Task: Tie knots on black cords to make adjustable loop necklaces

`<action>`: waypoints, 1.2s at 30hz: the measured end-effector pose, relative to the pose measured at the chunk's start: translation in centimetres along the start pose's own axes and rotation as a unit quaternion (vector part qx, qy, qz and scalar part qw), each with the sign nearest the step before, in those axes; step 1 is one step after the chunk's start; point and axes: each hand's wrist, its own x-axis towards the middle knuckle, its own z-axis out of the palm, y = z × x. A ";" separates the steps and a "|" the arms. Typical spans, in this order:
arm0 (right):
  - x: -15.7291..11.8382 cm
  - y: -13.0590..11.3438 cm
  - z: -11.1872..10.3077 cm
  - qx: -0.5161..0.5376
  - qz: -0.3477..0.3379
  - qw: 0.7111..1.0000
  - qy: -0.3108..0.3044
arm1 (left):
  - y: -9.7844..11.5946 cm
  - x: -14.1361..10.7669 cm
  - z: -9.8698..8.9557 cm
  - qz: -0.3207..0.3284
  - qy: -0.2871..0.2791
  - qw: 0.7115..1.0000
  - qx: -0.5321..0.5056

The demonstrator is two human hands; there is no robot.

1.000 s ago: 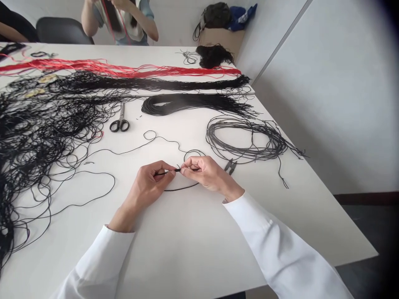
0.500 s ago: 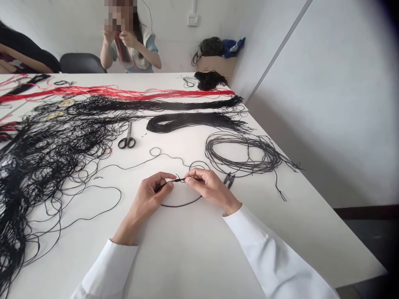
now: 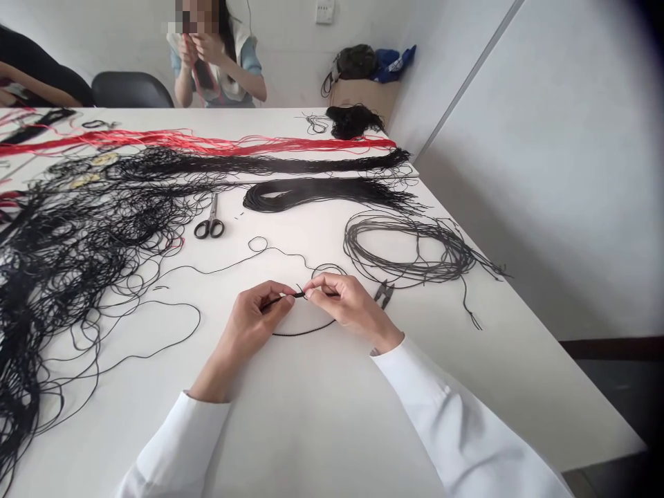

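Observation:
A black cord (image 3: 307, 333) forms a loop between my two hands, its lower curve hanging just over the white table. My left hand (image 3: 258, 312) pinches it between thumb and forefinger. Close beside those fingertips, my right hand (image 3: 346, 304) grips the same cord with thumb and forefinger. A short, thicker dark section shows between the fingertips, with a thin end sticking up; its detail is too small to make out. Just right of my right hand, small dark thread snips (image 3: 384, 294) lie on the table, partly hidden by the hand.
Black-handled scissors (image 3: 210, 225) lie beyond my left hand. A tangled mass of black cord (image 3: 77, 263) covers the left side. Coiled black cords (image 3: 409, 252), a folded black bundle (image 3: 326, 194) and red cords (image 3: 207, 143) lie farther back. Another person (image 3: 220, 62) sits across the table (image 3: 311, 429).
My left fingertips have come nearer to the right ones, both still on the cord. The view has tilted slightly downward. Across the table, the other person's hands have shifted.

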 end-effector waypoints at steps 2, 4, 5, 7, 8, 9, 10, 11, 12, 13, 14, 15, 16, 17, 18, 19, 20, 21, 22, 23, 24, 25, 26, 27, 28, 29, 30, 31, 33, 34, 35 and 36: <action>0.0 -0.1 0.1 0.000 0.004 1.000 -0.002 | 0.0 0.0 0.1 -0.001 -0.001 1.000 0.001; -0.1 0.0 0.1 0.005 0.017 1.000 -0.006 | -0.1 0.0 0.2 0.001 0.002 1.000 0.006; -0.1 0.0 0.1 0.008 0.025 1.000 -0.008 | -0.1 0.0 0.3 0.001 0.002 1.000 0.010; 0.0 0.0 0.1 0.016 0.042 0.999 -0.011 | -0.2 0.0 0.3 0.004 0.003 1.000 0.019; 0.1 0.1 0.1 0.020 0.050 0.998 -0.014 | -0.3 0.0 0.3 0.004 0.002 1.000 0.024; 0.1 0.1 0.1 0.024 0.057 0.998 -0.017 | -0.3 0.0 0.3 0.003 0.000 1.000 0.028; 0.2 0.1 0.1 0.027 0.063 0.997 -0.020 | -0.3 0.0 0.3 0.001 -0.002 0.999 0.032; 0.3 0.1 0.2 0.029 0.068 0.997 -0.022 | -0.4 0.0 0.3 -0.001 -0.005 0.999 0.034; 0.3 0.2 0.2 0.031 0.072 0.997 -0.023 | -0.4 0.0 0.3 -0.004 -0.008 0.999 0.035; 0.4 0.2 0.2 0.032 0.072 0.997 -0.023 | -0.5 0.0 0.2 -0.005 -0.011 0.999 0.036; 0.4 0.3 0.2 0.032 0.072 0.997 -0.021 | -0.5 0.0 0.2 -0.005 -0.013 0.999 0.036; 0.4 0.4 0.2 0.031 0.070 0.997 -0.019 | -0.5 0.0 0.2 -0.005 -0.015 0.999 0.037; 0.4 0.5 0.2 0.029 0.068 0.997 -0.017 | -0.5 0.0 0.2 -0.005 -0.014 0.999 0.038; 0.4 0.6 0.3 0.028 0.063 0.998 -0.015 | -0.5 0.0 0.2 -0.004 -0.011 0.999 0.040; 0.4 0.7 0.3 0.027 0.055 0.998 -0.012 | -0.4 0.1 0.1 -0.003 -0.006 0.999 0.043; 0.3 0.7 0.3 0.025 0.046 0.999 -0.007 | -0.3 0.1 0.0 -0.001 -0.001 0.999 0.047; 0.3 0.7 0.4 0.023 0.039 0.999 -0.003 | -0.2 0.1 -0.1 0.003 0.001 0.999 0.052; 0.2 0.7 0.4 0.021 0.033 0.999 0.001 | -0.1 0.1 -0.2 0.009 0.002 0.998 0.059; 0.1 0.6 0.5 0.020 0.029 0.999 0.004 | 0.0 0.1 -0.3 0.018 0.002 0.998 0.065; 0.1 0.5 0.6 0.020 0.026 0.999 0.005 | 0.1 0.0 -0.3 0.031 0.003 0.997 0.074; 0.0 0.5 0.8 0.023 0.024 0.999 0.004 | 0.1 0.0 -0.3 0.043 0.012 0.995 0.086; 0.0 0.5 0.9 0.028 0.021 0.999 0.003 | 0.1 -0.1 -0.2 0.053 0.020 0.994 0.097; -0.1 0.5 1.0 0.031 0.017 0.999 0.003 | 0.1 -0.2 -0.1 0.060 0.027 0.992 0.106; -0.1 0.5 1.1 0.033 0.013 0.999 0.001 | 0.2 -0.3 0.0 0.062 0.033 0.991 0.114; -0.1 0.5 1.1 0.032 0.010 0.999 0.001 | 0.2 -0.3 0.2 0.059 0.036 0.991 0.118; -0.1 0.6 1.2 0.028 0.008 1.000 0.001 | 0.2 -0.4 0.3 0.052 0.039 0.991 0.120; -0.1 0.6 1.2 0.021 0.006 1.000 0.001 | 0.3 -0.5 0.5 0.044 0.043 0.991 0.122; -0.2 0.6 1.1 0.013 0.005 1.000 0.000 | 0.3 -0.5 0.6 0.036 0.048 0.991 0.123; -0.2 0.7 1.0 -0.001 0.003 1.000 -0.003 | 0.5 -0.6 0.7 0.023 0.060 0.990 0.125; -0.2 0.6 1.0 -0.006 -0.004 1.000 -0.003 | 0.6 -0.7 0.7 0.017 0.065 0.990 0.125; -0.2 0.6 1.0 -0.010 -0.013 1.000 -0.001 | 0.7 -0.7 0.8 0.011 0.069 0.990 0.123; -0.2 0.6 1.0 -0.013 -0.023 1.000 0.002 | 0.8 -0.7 0.8 0.003 0.071 0.990 0.121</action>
